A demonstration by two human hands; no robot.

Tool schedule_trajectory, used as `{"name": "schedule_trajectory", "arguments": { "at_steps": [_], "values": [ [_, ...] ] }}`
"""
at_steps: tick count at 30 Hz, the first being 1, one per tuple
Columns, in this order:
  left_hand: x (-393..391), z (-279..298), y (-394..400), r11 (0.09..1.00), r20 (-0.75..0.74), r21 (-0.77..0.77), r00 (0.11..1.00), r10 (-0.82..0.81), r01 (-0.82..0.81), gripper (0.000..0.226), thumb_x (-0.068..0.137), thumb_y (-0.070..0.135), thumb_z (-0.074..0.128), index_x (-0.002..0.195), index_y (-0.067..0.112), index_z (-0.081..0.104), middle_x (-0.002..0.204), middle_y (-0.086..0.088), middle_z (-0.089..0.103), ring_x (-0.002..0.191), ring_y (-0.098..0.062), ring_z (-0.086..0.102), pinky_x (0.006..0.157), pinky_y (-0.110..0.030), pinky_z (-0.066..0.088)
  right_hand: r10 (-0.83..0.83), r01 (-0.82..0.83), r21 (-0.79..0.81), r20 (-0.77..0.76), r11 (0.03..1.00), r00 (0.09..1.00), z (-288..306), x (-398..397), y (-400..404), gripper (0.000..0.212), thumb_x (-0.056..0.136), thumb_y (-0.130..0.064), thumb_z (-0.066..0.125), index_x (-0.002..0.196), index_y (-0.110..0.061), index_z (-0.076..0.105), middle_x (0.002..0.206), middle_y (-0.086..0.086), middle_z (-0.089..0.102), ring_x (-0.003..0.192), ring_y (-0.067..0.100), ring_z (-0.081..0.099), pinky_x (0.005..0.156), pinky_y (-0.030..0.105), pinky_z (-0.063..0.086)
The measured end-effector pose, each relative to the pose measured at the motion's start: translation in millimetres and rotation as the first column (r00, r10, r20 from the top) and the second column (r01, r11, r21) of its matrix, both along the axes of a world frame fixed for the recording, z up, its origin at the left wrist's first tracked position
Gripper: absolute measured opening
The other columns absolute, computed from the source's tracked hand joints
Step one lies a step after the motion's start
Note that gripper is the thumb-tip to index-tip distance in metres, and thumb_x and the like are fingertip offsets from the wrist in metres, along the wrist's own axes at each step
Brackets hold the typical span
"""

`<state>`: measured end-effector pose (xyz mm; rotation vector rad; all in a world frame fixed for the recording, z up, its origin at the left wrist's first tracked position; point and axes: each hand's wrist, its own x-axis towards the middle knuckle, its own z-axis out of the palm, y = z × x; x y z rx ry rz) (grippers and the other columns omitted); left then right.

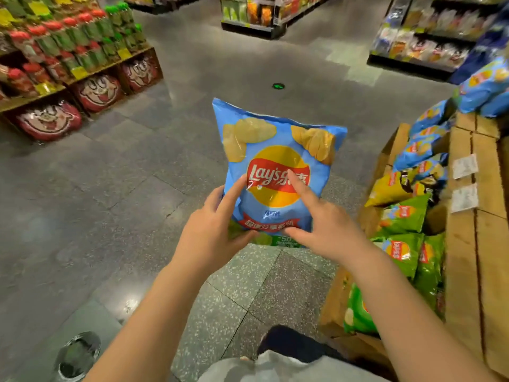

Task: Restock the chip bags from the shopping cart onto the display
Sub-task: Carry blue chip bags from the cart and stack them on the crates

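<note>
Left hand (209,232) and right hand (327,227) pinch the blue bag (275,161) upright by its lower edge; best kept lightly held, logo outward, toward the display (465,244).

Grey speckled stone floor tiles (170,150) fill the aisle. At left, a wooden shelf (91,74) carries red and green snack packets (82,37), with round red cartoon-face bags (97,92) beneath. A small green floor light (278,86) glows ahead.
</note>
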<state>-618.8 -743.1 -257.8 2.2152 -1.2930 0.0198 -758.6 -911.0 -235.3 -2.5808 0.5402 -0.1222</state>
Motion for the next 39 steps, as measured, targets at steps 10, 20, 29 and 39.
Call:
{"name": "schedule_trajectory", "arguments": {
  "at_steps": [10,20,29,39],
  "values": [
    [114.1,-16.8,-184.9,0.958,0.028,0.106,0.962,-0.271,0.267,0.098,0.07,0.046,0.078,0.145,0.035,0.016,0.126,-0.015,0.055,0.076,-0.04,0.065,0.054,-0.04,0.052,-0.238,0.238,-0.005,-0.065,0.971,0.969,-21.3,79.4,-148.9,0.092,0.087,-0.047,0.063,0.132,-0.056,-0.018,0.132,0.007,0.056,0.107,0.03,0.056,0.065,0.032,0.04],
    [203.1,8.8,-395.3,0.908,0.078,0.043,0.904,-0.419,0.417,0.089,0.072,0.067,0.045,0.146,0.031,0.013,0.128,-0.014,0.053,0.084,-0.038,0.065,0.057,-0.042,0.053,-0.385,0.385,-0.031,-0.001,0.922,0.923,12.0,149.7,-330.7,0.092,0.086,-0.045,0.064,0.128,-0.059,-0.016,0.129,0.01,0.056,0.107,0.03,0.056,0.079,0.035,0.047],
    [258.7,-24.6,-588.3,0.792,0.043,0.062,0.791,-0.61,0.608,0.091,0.072,0.07,0.047,0.143,0.044,-0.003,0.134,-0.011,0.049,0.096,-0.038,0.062,0.065,-0.043,0.053,-0.572,0.572,0.041,0.004,0.819,0.82,-11.5,181.4,-480.1,0.093,0.084,-0.043,0.067,0.124,-0.065,-0.014,0.105,0.006,0.06,0.098,0.027,0.056,0.076,0.039,0.049],
    [298.3,3.7,-846.0,0.565,0.06,0.041,0.562,-0.825,0.824,0.089,0.072,0.068,0.047,0.143,0.043,-0.001,0.134,-0.011,0.048,0.102,-0.039,0.059,0.068,-0.046,0.054,-0.797,0.797,0.032,-0.022,0.603,0.604,15.0,210.9,-665.7,0.091,0.086,-0.043,0.066,0.125,-0.062,-0.015,0.121,0.008,0.058,0.094,0.026,0.059,0.074,0.039,0.05]
  ]
}}
